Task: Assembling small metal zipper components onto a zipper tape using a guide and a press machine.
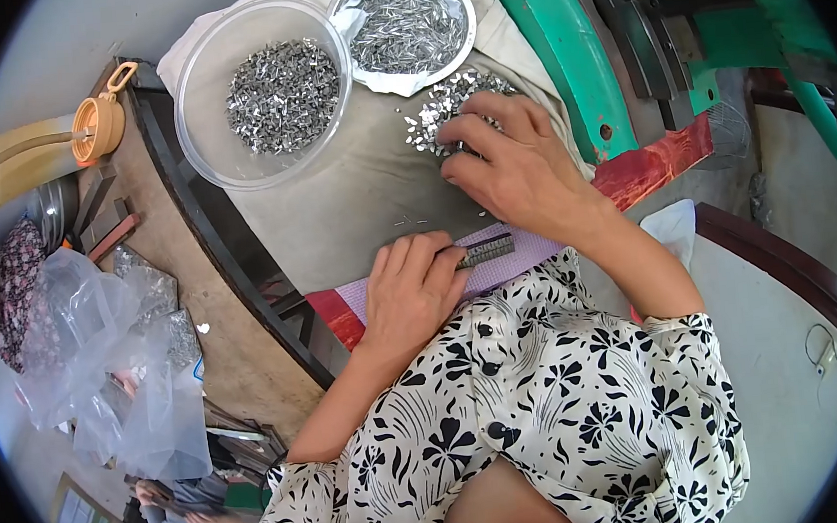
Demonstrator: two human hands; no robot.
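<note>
My left hand [409,290] rests low on the cloth-covered work surface, its fingers closed on one end of a small dark metal block [489,248] with rows of fine notches. Under the block lies a lilac textured mat [503,273]. Farther up, my right hand [519,167] bends over a loose pile of small shiny metal pieces [426,128]. Its fingers are curled, with the tips at the pile's near edge; whatever they pinch is too small or hidden to name. A few thin metal bits [411,222] lie on the grey cloth between the hands.
A transparent round tub [194,132] of small metal pieces stands at the far left of the cloth. Beside it sits a white bowl [470,36] of thin metal pins. Green machinery [559,44] borders the right. Plastic bags [98,306] and an orange-yellow cup-like holder [98,127] occupy the left side.
</note>
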